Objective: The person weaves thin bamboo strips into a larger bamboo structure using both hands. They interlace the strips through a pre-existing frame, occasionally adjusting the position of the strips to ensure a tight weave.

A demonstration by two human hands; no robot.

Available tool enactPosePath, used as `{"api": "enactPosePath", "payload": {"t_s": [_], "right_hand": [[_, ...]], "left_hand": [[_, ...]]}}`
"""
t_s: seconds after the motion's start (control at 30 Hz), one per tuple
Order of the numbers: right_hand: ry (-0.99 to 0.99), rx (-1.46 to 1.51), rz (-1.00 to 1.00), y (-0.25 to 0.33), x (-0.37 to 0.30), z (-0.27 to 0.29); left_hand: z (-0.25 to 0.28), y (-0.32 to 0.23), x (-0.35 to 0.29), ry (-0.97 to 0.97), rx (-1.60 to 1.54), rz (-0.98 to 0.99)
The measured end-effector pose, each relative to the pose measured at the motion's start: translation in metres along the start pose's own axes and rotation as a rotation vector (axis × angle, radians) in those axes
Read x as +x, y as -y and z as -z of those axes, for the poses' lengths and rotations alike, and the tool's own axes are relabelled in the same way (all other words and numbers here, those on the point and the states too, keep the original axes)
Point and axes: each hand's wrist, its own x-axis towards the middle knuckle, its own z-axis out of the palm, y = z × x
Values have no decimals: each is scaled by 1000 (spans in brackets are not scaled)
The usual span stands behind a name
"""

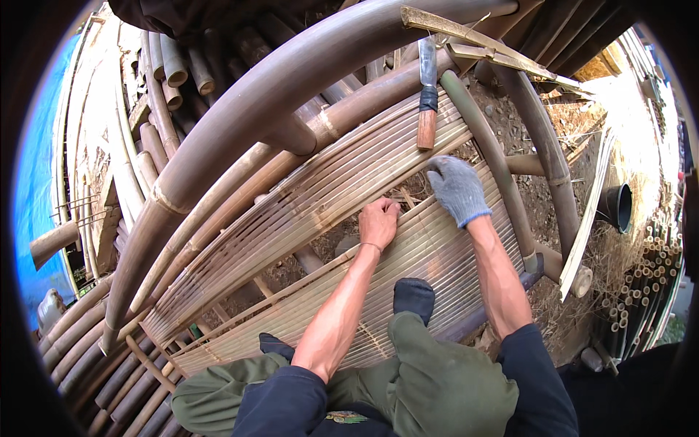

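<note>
I sit on a bamboo bench seat made of thin parallel slats, with a long gap across its middle. Bare and curled closed, my left hand rests at the gap's near edge, beside a bamboo slat. What its fingertips pinch, if anything, is hidden. My right hand, in a grey knitted glove, is farther right at the same edge. Its fingers bend down toward the gap, and their grip cannot be made out. Just beyond the glove lies a knife with a wooden handle and black wrapping, its blade pointing away.
A thick curved bamboo rail arches over the far side. Split bamboo strips lie across the frame at the upper right. Bamboo poles are stacked at the left, a black bucket and cut bamboo tubes at the right.
</note>
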Motion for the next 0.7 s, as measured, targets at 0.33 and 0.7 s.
{"api": "enactPosePath", "payload": {"t_s": [0.33,0.7], "right_hand": [[-191,616,118,13,-96,1],[0,1321,-1041,-60,-384,56]], "left_hand": [[32,-23,-8,516,-444,-28],[-30,-12,-33,-91,-79,-258]]}}
